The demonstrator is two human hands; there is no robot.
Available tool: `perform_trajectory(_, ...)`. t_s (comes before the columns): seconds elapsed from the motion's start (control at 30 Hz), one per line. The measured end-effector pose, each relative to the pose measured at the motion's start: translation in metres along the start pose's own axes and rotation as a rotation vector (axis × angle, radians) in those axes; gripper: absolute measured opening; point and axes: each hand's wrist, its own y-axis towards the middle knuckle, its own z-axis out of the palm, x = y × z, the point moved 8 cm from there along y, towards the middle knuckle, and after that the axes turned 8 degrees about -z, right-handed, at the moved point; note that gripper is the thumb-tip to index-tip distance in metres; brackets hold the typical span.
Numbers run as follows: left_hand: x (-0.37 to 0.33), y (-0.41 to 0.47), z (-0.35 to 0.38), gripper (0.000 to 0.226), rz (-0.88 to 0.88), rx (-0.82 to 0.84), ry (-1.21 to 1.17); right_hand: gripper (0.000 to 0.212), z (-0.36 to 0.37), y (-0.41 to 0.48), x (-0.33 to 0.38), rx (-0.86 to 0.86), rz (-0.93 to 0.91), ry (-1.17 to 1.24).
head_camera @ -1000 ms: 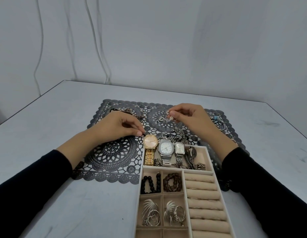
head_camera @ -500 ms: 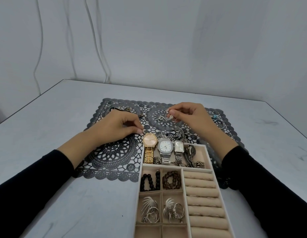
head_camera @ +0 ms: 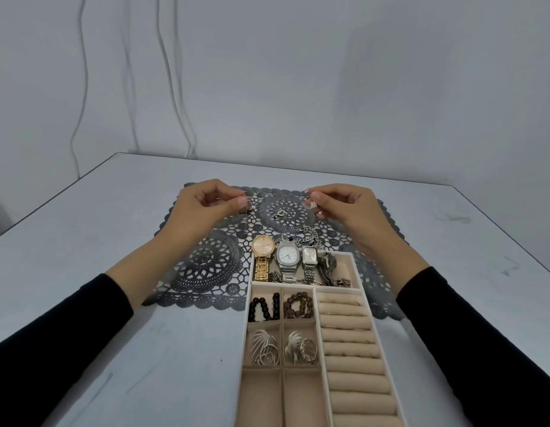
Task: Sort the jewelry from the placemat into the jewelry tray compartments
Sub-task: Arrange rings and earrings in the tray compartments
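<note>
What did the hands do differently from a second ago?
Both hands rose off the placemat and spread apart. The left hand moved up and left, pinching something too small to tell; the right hand lifted a small sparkly piece. The tray and its watches, beads and earrings stayed put.

Dim, even light; soft shadows, wide-angle bending at edges.

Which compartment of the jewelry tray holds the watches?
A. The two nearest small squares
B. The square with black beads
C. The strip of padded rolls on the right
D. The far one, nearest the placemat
D: the gold watch and two silver watches lie side by side in the far compartment of the tray, next to the placemat.
</note>
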Motion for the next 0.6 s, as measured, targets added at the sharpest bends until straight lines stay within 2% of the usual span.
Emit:
perform_trajectory(0.27, -0.014, -0.033, -0.001, 0.019, 0.009, 0.023, -0.158, 0.023, -0.004, -0.036, 0.014, 0.013, 0.002, 0.013)
perform_trajectory(0.6, -0.027, -0.069, -0.003, 0.019, 0.053, 0.009, -0.216, 0.016, -0.008, -0.080, 0.033, -0.001, -0.029, 0.050)
